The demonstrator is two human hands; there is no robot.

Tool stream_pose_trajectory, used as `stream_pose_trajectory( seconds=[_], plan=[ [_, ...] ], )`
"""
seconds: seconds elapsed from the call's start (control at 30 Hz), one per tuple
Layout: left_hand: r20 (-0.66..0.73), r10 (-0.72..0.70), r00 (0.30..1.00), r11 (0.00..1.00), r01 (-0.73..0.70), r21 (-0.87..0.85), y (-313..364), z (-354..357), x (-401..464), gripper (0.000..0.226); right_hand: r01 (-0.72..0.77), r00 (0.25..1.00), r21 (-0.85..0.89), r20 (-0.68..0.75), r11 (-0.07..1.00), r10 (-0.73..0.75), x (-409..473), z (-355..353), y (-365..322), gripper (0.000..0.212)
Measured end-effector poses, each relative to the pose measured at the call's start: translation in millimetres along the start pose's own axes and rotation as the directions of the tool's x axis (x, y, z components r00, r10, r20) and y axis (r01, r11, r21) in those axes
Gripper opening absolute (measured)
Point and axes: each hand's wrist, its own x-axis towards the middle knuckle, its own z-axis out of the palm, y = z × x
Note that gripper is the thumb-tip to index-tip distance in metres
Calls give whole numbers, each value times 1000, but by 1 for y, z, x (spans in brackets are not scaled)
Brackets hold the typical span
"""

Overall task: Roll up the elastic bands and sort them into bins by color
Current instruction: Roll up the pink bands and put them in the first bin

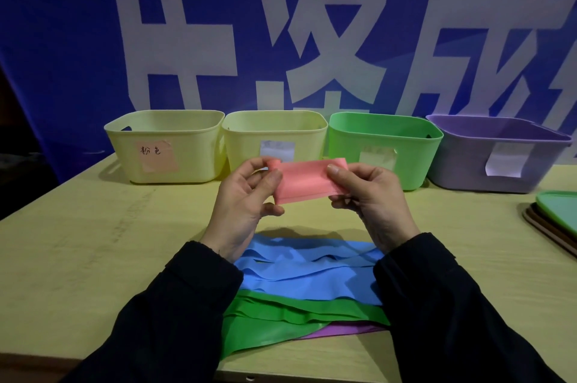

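A folded pink elastic band is held up above the table between both hands. My left hand pinches its left end and my right hand pinches its right end. Under my wrists lies a pile of flat bands: blue bands on top, green bands below, and a purple band peeking out underneath. Four bins stand in a row at the back: a yellow bin with a pink label, a second yellow bin, a green bin and a purple bin.
The wooden table reaches to a blue banner with large white characters. Stacked trays, green on top, lie at the right edge. The table's front edge runs just below the band pile.
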Motion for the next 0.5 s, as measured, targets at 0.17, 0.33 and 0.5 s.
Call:
stream_pose_trajectory(
  seconds=[0.17, 0.33, 0.5],
  plan=[
    [75, -23, 997, 996, 16, 91, -7, -1, 2, 15, 37, 999, -84, 43, 996, -33, 0, 5, 5, 8],
    [75, 17, 997, 997, -22, 70, -4, 0, 0, 29, 4, 1000, -45, -16, 999, -5, 3, 0, 7, 12],
    [25, -4, 1000, 1000, 5, -10, -1, 2, 0, 39, -6, 1000, -21, -18, 1000, 6, 3, -2, 8, 17]
  ],
)
